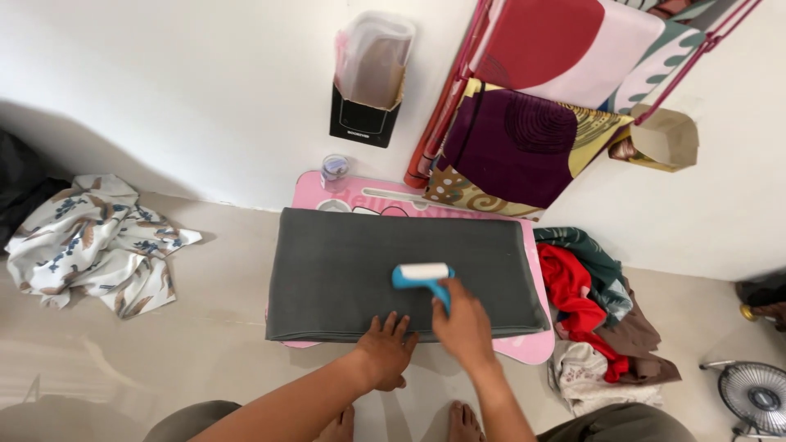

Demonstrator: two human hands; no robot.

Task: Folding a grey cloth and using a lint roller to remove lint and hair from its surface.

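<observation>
Right hand is closed around the blue handle of a lint roller, and the white roll of this tool lies across the grey folded cloth, a little right of its middle. Left hand is open, with the fingers spread and laid flat on the near edge of the same cloth, just beside the right hand. The grey cloth covers almost all of a small pink table; only the pink rim shows at the far side and at the right near corner. On the far rim of the table stands a small clear cup, close to the white wall.

To the left, on the pale floor, lies a crumpled white cloth with a leaf pattern, well apart from the table. To the right of the table is a heap of clothes in red, green, brown and white. A small fan stands at the near right corner. Against the far wall leans a folded mat with red and purple shapes, and a black holder with clear bags hangs on the wall.
</observation>
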